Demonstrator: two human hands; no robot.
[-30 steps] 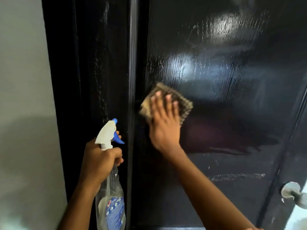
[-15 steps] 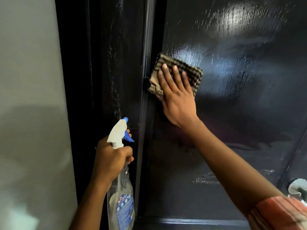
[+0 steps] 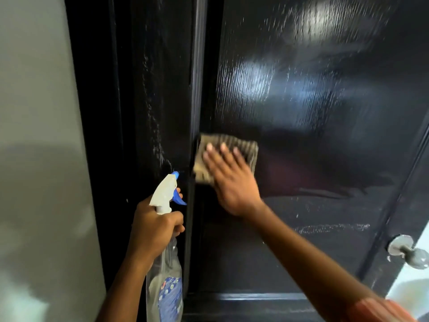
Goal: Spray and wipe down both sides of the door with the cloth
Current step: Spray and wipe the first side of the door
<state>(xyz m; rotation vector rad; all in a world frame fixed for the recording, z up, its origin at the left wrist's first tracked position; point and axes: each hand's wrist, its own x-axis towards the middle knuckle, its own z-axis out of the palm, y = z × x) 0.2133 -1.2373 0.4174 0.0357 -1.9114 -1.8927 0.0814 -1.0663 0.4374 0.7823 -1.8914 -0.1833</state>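
The right hand lies flat, fingers spread and straight, pressing a folded cloth against the door; it does not clutch the cloth but pins it under the palm and fingers. The cloth is a rough square of checked weave in tan and dark threads, blurred, its left edge touching the raised moulding at the door's hinge side. The forearm runs down to the lower right, where a striped orange sleeve shows at the picture's edge.

The left hand is clamped around the neck of a spray bottle, held upright just beside the frame, with one fingertip behind the blue trigger. The sprayer head is white plastic with a blue nozzle tip pointing up and right; the body is clear plastic, with a blue label bearing small round marks and a red spot. Its writing is too blurred to read.

The door is glossy black with a pressed wood-grain texture that catches white glare high up. Wet streaks and pale smears show on its lower panel, and droplets run down the black frame. A dull metal handle on a round plate sits at the door's right edge. A matt grey wall fills the left.
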